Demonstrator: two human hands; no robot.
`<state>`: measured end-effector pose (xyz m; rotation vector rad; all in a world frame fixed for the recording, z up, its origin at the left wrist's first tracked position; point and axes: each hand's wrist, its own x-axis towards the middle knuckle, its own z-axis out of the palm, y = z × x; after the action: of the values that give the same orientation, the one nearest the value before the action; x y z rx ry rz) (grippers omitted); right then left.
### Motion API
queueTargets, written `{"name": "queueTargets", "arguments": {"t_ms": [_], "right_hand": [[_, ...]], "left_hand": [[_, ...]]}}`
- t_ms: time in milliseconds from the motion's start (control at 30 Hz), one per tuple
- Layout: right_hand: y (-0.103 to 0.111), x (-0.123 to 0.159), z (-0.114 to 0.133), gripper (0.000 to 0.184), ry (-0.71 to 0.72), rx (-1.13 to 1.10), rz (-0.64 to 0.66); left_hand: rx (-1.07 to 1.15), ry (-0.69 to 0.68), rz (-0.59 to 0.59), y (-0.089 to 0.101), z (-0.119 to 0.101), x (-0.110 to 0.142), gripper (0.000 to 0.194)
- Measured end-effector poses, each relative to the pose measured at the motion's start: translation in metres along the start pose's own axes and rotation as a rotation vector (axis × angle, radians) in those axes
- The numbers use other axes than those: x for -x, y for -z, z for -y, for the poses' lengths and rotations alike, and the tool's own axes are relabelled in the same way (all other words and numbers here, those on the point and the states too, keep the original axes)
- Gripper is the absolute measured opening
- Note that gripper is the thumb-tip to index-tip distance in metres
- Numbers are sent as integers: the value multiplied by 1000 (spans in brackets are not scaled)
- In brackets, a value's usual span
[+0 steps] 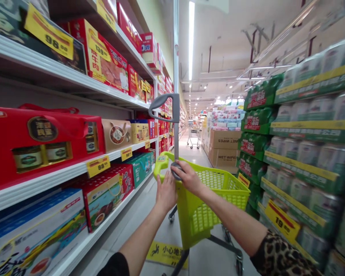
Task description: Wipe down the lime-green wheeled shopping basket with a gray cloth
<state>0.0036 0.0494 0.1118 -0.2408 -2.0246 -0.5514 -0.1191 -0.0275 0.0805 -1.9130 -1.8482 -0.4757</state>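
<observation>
A lime-green shopping cart [209, 203] stands in the aisle in front of me, its basket turned to the right. My left hand [166, 191] is closed on the near end of the cart's green handle [160, 165]. Just right of it, my right hand [188, 177] grips a round grey knob [176, 170] at the foot of a tall metal pole [176, 69]. Higher on that pole sits a grey loop handle [164, 107], which neither hand touches. My fingers partly cover the knob and the green handle.
Shelves on the left carry red gift boxes [46, 134] and price tags [98, 165]. Stacked can packs [310, 153] line the right, with wet-wipe cartons [224, 149] beyond. Another cart [193, 134] stands farther down the aisle. A yellow caution sign [166, 253] lies on the floor.
</observation>
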Motion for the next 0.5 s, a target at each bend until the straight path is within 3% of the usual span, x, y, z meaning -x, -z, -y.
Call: {"name": "queueTargets", "arguments": {"t_ms": [100, 167, 233, 333, 500], "right_hand": [[25, -77, -20, 36, 106, 154, -97], [39, -120, -34, 38, 157, 260, -55], [48, -145, -45, 39, 227, 331, 70], [47, -148, -52, 40, 305, 398, 211], [23, -93, -43, 41, 395, 395, 307]], "left_hand": [[-25, 20, -132, 5, 7, -5, 68], [-40, 68, -211, 7, 11, -11, 70], [-42, 103, -252, 6, 13, -16, 71], [-36, 123, -252, -2, 14, -17, 70], [-40, 161, -231, -18, 17, -5, 69]]}}
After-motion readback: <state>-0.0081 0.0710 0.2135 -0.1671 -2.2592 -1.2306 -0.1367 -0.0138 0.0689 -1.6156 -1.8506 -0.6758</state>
